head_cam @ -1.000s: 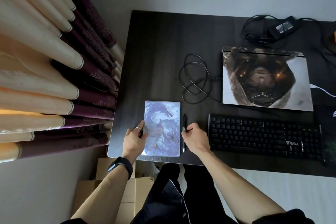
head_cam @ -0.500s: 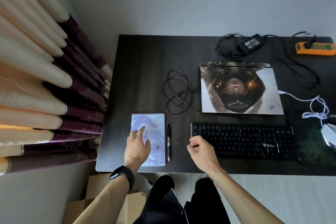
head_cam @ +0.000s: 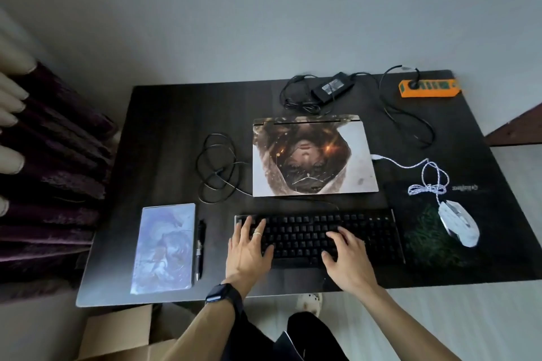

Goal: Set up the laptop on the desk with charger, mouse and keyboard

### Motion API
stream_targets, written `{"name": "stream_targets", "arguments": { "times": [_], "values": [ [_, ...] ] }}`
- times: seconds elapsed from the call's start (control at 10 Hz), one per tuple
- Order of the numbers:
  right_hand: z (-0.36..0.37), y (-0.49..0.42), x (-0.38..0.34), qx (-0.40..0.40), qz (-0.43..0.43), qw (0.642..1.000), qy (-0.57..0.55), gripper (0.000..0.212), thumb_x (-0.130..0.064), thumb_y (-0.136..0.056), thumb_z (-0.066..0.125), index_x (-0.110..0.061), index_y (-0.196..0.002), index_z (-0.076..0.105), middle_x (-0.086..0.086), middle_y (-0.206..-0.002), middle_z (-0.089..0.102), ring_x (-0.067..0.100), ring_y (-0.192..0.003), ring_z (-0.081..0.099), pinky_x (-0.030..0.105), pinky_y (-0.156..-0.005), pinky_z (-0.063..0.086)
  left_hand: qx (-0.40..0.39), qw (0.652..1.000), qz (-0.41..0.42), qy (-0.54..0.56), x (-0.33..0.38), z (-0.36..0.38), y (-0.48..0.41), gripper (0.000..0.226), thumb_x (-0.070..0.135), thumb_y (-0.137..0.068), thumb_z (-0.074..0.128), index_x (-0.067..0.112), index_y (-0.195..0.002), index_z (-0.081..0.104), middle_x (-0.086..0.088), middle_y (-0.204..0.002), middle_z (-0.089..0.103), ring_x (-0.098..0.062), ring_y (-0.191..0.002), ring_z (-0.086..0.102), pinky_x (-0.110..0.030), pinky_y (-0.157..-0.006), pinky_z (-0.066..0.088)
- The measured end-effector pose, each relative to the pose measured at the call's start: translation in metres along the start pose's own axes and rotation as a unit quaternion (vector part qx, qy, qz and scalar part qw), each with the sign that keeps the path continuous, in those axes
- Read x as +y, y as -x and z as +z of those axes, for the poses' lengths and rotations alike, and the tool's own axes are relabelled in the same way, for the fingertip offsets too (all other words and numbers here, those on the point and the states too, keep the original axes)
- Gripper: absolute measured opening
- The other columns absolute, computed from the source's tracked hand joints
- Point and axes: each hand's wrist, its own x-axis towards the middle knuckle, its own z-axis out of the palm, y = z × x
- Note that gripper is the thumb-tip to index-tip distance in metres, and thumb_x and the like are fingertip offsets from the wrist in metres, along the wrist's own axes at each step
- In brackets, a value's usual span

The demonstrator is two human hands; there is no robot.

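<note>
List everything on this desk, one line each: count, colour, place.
Dark wooden desk: one, near-black, centre.
Closed portrait-printed laptop: one, brown-white, mid-desk.
Black keyboard: one, black, before laptop.
Dark mouse pad: one, black-green, right.
White wired mouse: one, white, on mouse pad.
Black charger brick: one, black, behind laptop.
Orange power strip: one, orange, far-right corner.
Coiled loose cable: one, black, left of laptop.
Illustrated notebook: one, pale blue, front-left.
Black pen: one, black, right of notebook.
Left hand, right hand: two, on keyboard.
</note>
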Motion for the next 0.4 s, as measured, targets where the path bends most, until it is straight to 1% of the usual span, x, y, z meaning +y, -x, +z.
{"name": "stream_targets", "arguments": {
  "times": [0.1, 0.2, 0.3, 0.4],
  "values": [
    [-0.011, -0.005, 0.028, -0.038, 0.003, 0.997, 0.068, 0.062, -0.045, -0.096, 0.052, -0.032, -0.153, 0.033, 0.001, -0.167, 0.013, 0.029, -0.150, 0.017, 0.038, -0.119, 0.029, -0.048, 0.997, -0.066, 0.017, 0.023, 0.013, 0.001, 0.074, 0.054, -0.093, 0.048, 0.041, -0.156, 0.010, 0.002, -0.166, -0.006, -0.031, -0.152, -0.004, -0.051, -0.119, 0.014],
    [-0.017, -0.005, 0.047, -0.081, -0.002, 0.991, 0.106, 0.067, -0.048, -0.097, 0.048, -0.036, -0.157, 0.021, 0.001, -0.169, 0.001, 0.030, -0.153, 0.008, 0.040, -0.121, 0.026, -0.080, 0.993, -0.084, -0.009, 0.031, 0.020, 0.005, 0.074, 0.057, -0.095, 0.044, 0.042, -0.156, 0.005, 0.003, -0.165, -0.014, -0.030, -0.152, -0.010, -0.053, -0.119, 0.011],
    [-0.022, -0.004, 0.054, -0.096, -0.021, 0.988, 0.122, 0.069, -0.048, -0.098, 0.046, -0.036, -0.158, 0.016, 0.000, -0.169, -0.005, 0.029, -0.154, 0.005, 0.041, -0.122, 0.024, -0.072, 0.994, -0.083, -0.015, 0.031, 0.020, 0.009, 0.072, 0.056, -0.096, 0.041, 0.044, -0.155, 0.002, 0.005, -0.165, -0.016, -0.028, -0.152, -0.013, -0.054, -0.120, 0.011],
    [-0.030, -0.010, 0.051, -0.090, -0.029, 0.991, 0.093, 0.065, -0.047, -0.098, 0.048, -0.035, -0.157, 0.023, -0.001, -0.169, 0.002, 0.027, -0.153, 0.010, 0.040, -0.120, 0.026, -0.067, 0.995, -0.077, -0.016, 0.029, 0.021, 0.008, 0.069, 0.055, -0.097, 0.039, 0.047, -0.155, 0.001, 0.007, -0.165, -0.016, -0.026, -0.152, -0.014, -0.056, -0.120, 0.011]
  ]
}}
